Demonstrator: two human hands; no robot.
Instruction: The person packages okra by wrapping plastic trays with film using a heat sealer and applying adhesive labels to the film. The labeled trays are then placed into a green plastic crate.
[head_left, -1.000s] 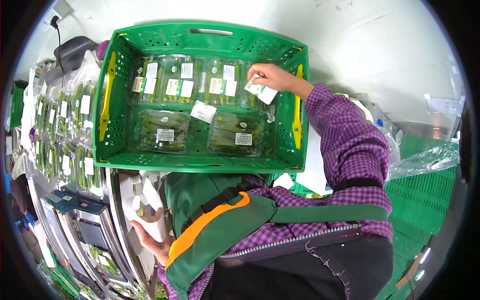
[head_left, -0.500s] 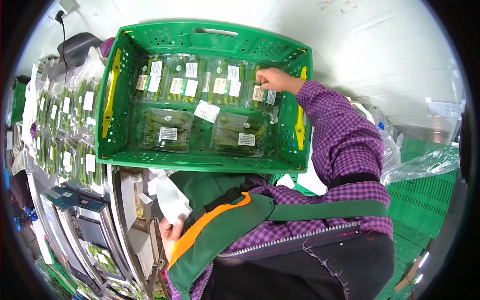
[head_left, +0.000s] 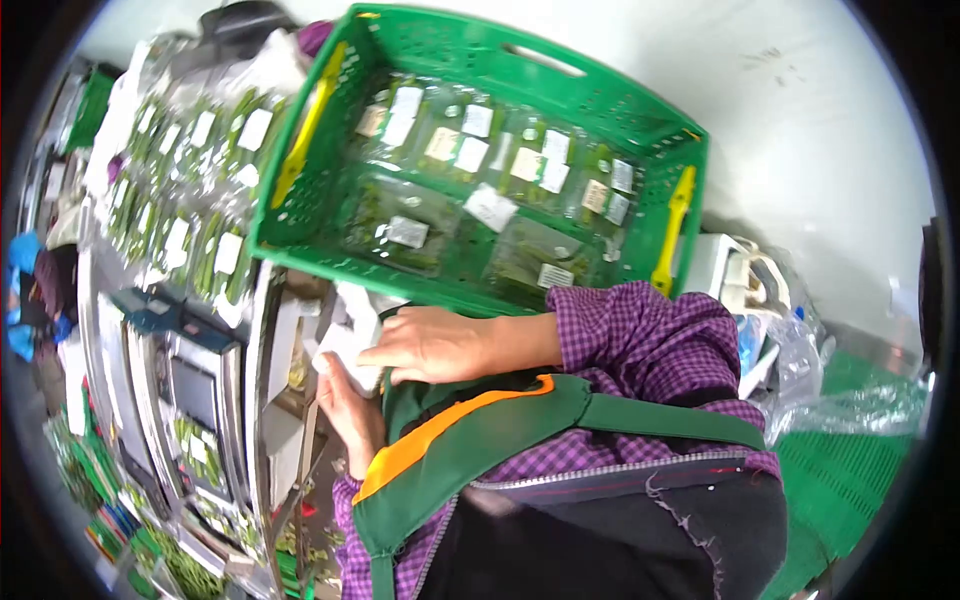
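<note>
A white strip of labels [head_left: 353,340] hangs in folds in front of my body, held by my left hand [head_left: 350,408], with the thumb on top. My right hand [head_left: 435,345] has its fingertips pinched on the same strip from the right; whether a single label is between them is hidden. Above both hands stands a green crate [head_left: 440,290] with several clear packs of green vegetables [head_left: 520,255]. The packs in its far row carry white and beige labels. A loose white label sheet [head_left: 491,207] lies in the middle of the crate.
More packs of green vegetables [head_left: 215,235] are stacked at the left, beside metal-framed equipment [head_left: 190,390] with a dark panel. On the right are clear plastic film [head_left: 850,410] and green crates [head_left: 830,470]. A white wall [head_left: 810,130] rises behind the crate.
My right hand has left the pack at the crate's far right corner and come down to the label strip by my left hand. The view has tilted, shifting the crate right.
</note>
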